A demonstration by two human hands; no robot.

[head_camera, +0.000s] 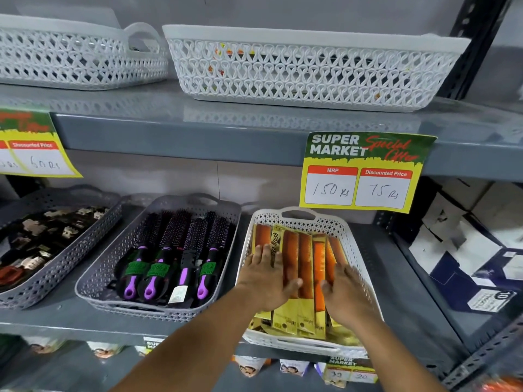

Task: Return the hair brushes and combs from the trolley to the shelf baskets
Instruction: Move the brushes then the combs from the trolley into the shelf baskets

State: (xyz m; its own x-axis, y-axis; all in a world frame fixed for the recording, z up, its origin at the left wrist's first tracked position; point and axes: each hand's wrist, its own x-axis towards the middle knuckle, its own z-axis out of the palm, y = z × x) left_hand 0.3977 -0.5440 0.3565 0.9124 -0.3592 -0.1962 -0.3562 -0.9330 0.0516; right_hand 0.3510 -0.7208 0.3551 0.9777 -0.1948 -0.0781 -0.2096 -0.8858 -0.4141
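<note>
Several orange combs (305,258) in yellow card packs lie side by side in a white lattice basket (297,215) on the middle shelf. My left hand (267,281) rests flat on the left packs, fingers spread. My right hand (346,295) lies flat on the right packs, fingers spread too. Neither hand grips anything. To the left, a grey basket (93,284) holds several black round brushes (181,250) with purple handles. The trolley is out of view.
A grey basket (56,267) of hair clips sits at far left. Two white lattice baskets (311,43) (70,38) stand on the upper shelf. A yellow price card (365,171) hangs from the shelf edge above the combs. White boxes (467,236) fill the right bay.
</note>
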